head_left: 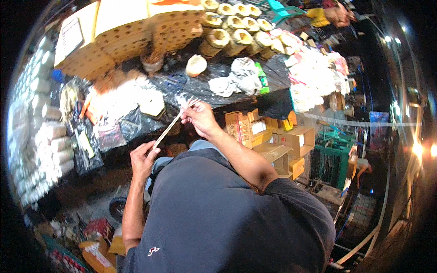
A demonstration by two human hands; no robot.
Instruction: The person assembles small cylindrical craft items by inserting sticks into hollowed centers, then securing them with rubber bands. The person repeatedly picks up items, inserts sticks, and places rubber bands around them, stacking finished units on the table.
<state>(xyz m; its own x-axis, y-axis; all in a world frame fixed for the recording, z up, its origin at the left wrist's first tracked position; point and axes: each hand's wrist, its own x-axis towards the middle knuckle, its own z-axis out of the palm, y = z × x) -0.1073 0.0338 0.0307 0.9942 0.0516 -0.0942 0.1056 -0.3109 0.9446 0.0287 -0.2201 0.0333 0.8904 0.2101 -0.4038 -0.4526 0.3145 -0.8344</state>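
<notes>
In front of my chest, a thin bundle of pale sticks or strands [168, 129] slants between my two hands. My left hand [143, 158] pinches its lower end between thumb and fingers. Near the upper end, the fingers of my right hand [200, 119] are closed on the same bundle, close to the table edge. Just beyond them lies the table's black plastic cover [191, 86]. A round white tub [196, 66] stands farther back, left of a crumpled whitish cloth or bag [244, 73].
Tan blocks with rows of holes [123, 45] stand at the back left, beside several thick hollow tubes [239, 38]. Open cardboard boxes [298, 141] sit to my right, near a green frame [330, 159]. Pale rolls [59, 144] are stacked left. A person in yellow [318, 17] is far right.
</notes>
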